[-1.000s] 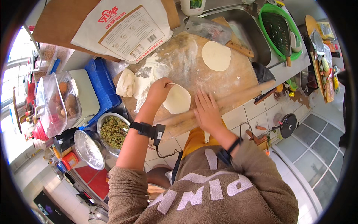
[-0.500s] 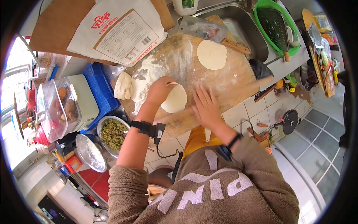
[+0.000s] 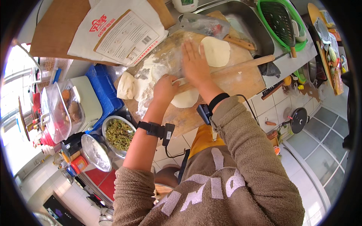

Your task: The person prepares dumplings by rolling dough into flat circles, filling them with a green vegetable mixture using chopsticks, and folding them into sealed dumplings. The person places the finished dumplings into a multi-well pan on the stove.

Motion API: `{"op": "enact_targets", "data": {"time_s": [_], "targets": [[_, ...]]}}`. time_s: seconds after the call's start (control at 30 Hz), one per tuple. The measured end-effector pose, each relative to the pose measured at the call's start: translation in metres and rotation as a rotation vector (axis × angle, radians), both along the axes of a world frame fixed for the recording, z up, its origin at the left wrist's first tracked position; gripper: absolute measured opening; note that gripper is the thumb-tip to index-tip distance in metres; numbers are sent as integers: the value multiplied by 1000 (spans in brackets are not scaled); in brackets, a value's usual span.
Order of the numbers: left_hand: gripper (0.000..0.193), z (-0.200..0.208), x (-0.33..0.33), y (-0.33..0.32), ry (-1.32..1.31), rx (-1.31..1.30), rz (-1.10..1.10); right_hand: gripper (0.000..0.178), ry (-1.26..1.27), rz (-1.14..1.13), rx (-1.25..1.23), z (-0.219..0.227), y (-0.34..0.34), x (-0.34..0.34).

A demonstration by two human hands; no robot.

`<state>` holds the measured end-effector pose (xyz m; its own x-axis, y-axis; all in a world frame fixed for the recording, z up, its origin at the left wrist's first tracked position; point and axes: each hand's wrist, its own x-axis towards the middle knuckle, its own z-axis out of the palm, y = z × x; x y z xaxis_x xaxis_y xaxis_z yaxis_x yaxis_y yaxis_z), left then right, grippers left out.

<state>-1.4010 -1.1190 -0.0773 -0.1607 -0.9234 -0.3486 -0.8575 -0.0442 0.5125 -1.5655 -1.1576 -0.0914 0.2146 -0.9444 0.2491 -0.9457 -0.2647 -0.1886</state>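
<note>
A round sheet of dough (image 3: 185, 98) lies on the floured wooden board (image 3: 241, 86), partly beneath a wooden rolling pin (image 3: 245, 66). My left hand (image 3: 164, 89) is closed at the sheet's far left edge, fingers curled in a pinch beside the pin's left end. Flat on the pin rests my right hand (image 3: 195, 64), its fingers stretched forward and its palm covering part of the wood. A second flattened dough round (image 3: 215, 51) sits just past the pin on the right. To the left are a lump of dough (image 3: 126, 86) and loose flour (image 3: 149, 77).
A cleaver (image 3: 205, 27) lies at the board's far edge, beside the sink (image 3: 260, 28). A flour bag (image 3: 124, 34) stands at the back left. On the left are a bowl of green filling (image 3: 120, 135), a floury metal bowl (image 3: 96, 152) and a blue bin (image 3: 101, 89).
My right hand has moved forward and slightly left, and the rolling pin has rolled away from me over the dough sheet. My left hand still pinches the edge, slightly shifted.
</note>
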Motion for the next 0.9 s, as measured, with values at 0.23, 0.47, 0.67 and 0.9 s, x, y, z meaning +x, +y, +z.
{"op": "enact_targets", "data": {"time_s": [0.23,0.47,0.67,0.9], "targets": [[35,-2,18,8,344,322,198,56,-243,277,262,11,175,-69],[31,56,8,25,762,413,548,56,-117,465,319,16,167,-96],[30,137,1,53,1127,439,590,54,-1070,308,581,56,128,-81],[30,164,-3,91,1339,302,632,44,-1673,210,1319,118,78,-61]]}}
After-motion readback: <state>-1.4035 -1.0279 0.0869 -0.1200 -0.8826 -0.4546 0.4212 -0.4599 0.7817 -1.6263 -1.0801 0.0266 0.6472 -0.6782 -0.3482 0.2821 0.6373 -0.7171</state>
